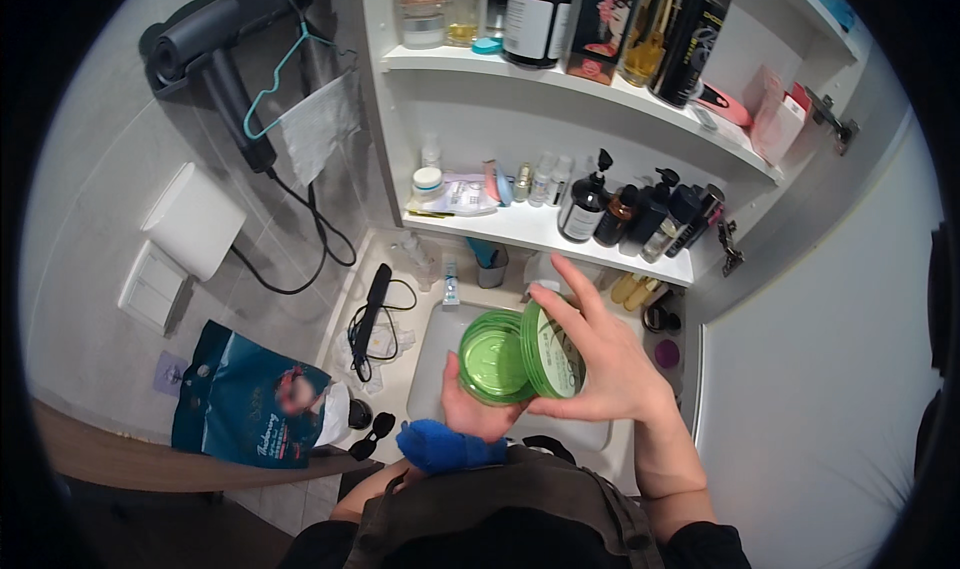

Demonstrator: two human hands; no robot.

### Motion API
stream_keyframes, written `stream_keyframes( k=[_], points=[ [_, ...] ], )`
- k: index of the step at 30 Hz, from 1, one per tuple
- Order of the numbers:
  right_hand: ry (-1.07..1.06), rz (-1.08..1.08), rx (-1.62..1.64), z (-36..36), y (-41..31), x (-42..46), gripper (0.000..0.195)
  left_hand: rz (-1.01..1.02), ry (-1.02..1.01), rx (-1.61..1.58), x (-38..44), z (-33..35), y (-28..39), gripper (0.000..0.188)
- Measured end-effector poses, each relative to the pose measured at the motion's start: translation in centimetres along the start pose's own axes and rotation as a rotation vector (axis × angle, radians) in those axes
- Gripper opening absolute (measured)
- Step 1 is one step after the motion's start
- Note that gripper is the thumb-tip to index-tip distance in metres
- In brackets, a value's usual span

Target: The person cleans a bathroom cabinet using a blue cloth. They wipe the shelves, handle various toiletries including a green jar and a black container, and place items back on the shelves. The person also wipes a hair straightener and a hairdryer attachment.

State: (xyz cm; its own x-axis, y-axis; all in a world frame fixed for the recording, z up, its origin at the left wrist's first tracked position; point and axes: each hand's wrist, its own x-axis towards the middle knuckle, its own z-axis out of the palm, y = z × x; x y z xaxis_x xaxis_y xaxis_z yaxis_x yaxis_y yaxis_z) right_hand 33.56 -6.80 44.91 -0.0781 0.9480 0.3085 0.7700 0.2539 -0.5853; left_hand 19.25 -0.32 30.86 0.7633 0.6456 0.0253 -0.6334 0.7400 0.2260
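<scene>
My left hand [478, 413] holds a round green translucent jar [491, 357] from below, above the sink. Its mouth is uncovered, and shiny green contents show inside. The green screw lid [553, 351], with a pale printed label, is gripped at its rim by my right hand [611, 351]. It stands tilted on edge at the jar's right side; whether lid and jar touch I cannot tell. A blue cloth band [450, 446] sits around my left wrist. Beneath both hands lies the white sink basin [435, 389].
An open mirror cabinet [480, 89] with bottles on its shelves overhangs the counter. Left of the basin lie a black corded styling tool [372, 321] and sunglasses [373, 435]. A teal pouch [255, 396] hangs farther left, below a wall-mounted hair dryer [225, 81]. A toothpaste tube [451, 282] lies behind the basin.
</scene>
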Motion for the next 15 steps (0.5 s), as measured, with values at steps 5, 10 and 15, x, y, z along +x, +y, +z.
stream_keyframes(
  k=[5,10,15],
  points=[
    [-0.101,-0.005,-0.178,2.8,2.3,-0.1,0.093,0.054,0.010,0.068,-0.1,0.4,-0.1,0.070],
    [-0.112,0.004,-0.167,3.4,2.1,0.5,0.094,0.041,0.023,0.071,-0.3,0.0,-0.1,0.064],
    [-0.112,-0.022,-0.158,3.9,2.5,0.6,0.095,0.012,0.025,0.129,-0.3,0.0,0.0,0.063]
  ],
)
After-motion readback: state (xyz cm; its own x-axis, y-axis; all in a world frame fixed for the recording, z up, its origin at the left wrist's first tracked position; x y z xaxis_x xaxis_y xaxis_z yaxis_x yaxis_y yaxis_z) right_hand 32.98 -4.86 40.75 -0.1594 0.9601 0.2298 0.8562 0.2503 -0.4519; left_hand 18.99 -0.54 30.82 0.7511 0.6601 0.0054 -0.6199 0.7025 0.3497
